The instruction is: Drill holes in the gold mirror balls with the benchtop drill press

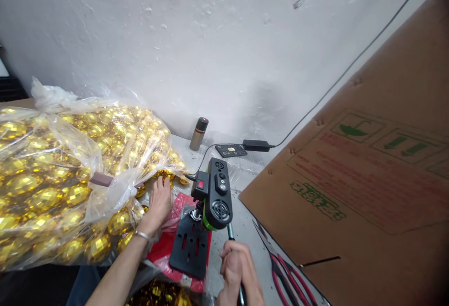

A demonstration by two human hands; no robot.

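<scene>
My left hand reaches to the gold faceted baubles lying beside the clear plastic bag. Its fingers are stretched out over them and touch them; the fingertips are partly hidden. My right hand is closed round the lever of a small bench machine. The machine has a black head with round vents, a red switch and a black slotted base plate. Red plastic lies under the base. More gold baubles sit below, at the bottom edge.
A large cardboard box leans in on the right. Red-handled scissors lie beside it. Along the wall stand a dark-capped bottle, a black patterned phone-like slab and a power adapter with its cable.
</scene>
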